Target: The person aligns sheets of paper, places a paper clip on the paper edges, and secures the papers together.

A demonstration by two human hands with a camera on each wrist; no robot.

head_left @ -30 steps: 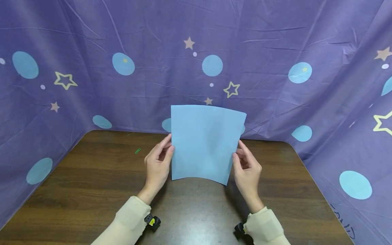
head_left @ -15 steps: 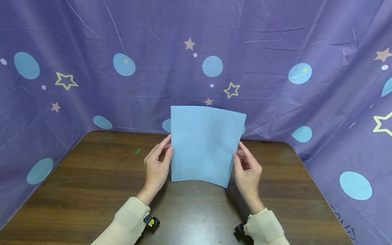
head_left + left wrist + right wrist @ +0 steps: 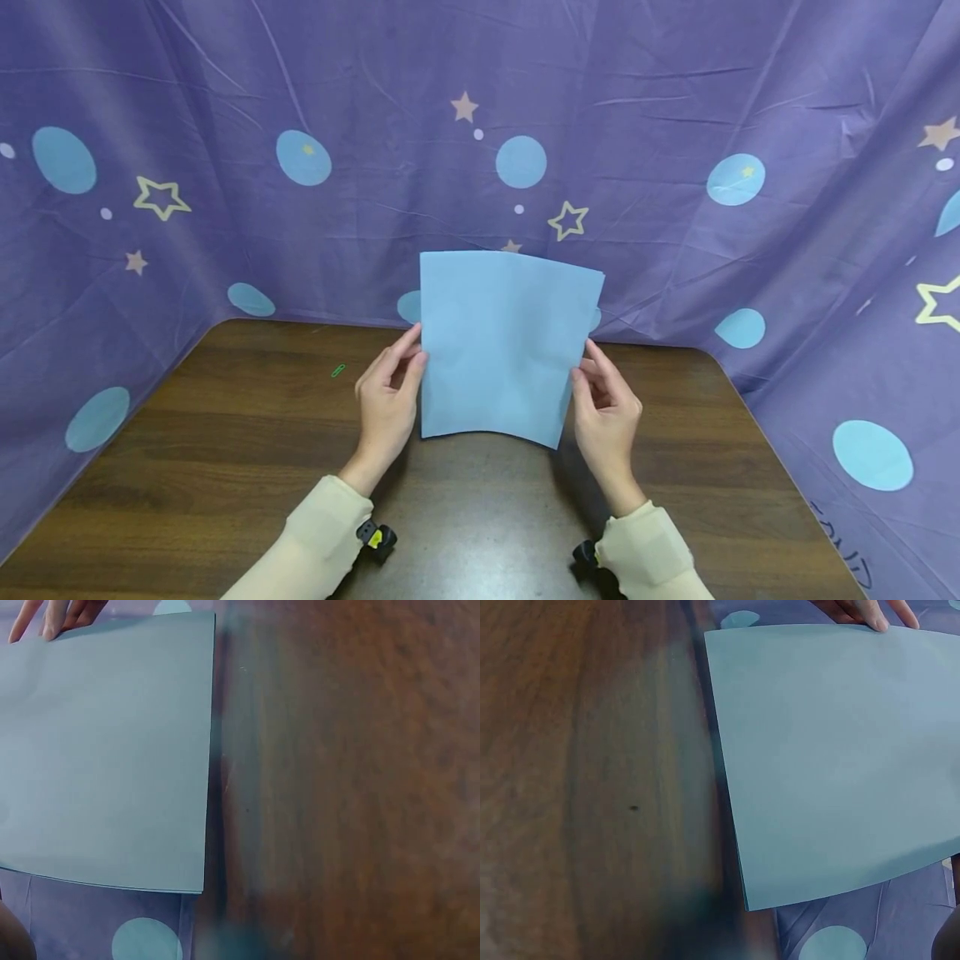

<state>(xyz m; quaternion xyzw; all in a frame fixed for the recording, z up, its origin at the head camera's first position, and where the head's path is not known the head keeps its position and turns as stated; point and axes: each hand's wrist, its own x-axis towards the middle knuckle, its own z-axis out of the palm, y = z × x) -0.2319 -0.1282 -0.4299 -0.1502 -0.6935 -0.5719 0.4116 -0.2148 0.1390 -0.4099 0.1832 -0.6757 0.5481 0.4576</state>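
Observation:
Light blue paper [image 3: 502,346] is held up above the table, facing me and slightly bowed. Its edge looks doubled in the left wrist view, so it seems to be more than one layer. My left hand [image 3: 386,404] pinches the left edge between thumb and fingers. On the opposite edge, my right hand [image 3: 607,412] pinches in the same way. Across the paper [image 3: 105,757] in the left wrist view, the right hand's fingertips [image 3: 56,622] show at the far edge. In the right wrist view the left hand's fingertips [image 3: 874,615] grip the paper [image 3: 840,757].
A small green paper clip [image 3: 338,371] lies on the brown wooden table [image 3: 225,467], left of the left hand. Behind and at both sides hangs a purple cloth [image 3: 390,167] with stars and blue dots. Each wrist wears a small black device [image 3: 378,537].
Both hands and the blue paper dip very slightly, then rise a little to where they are now. The grip on both edges stays the same.

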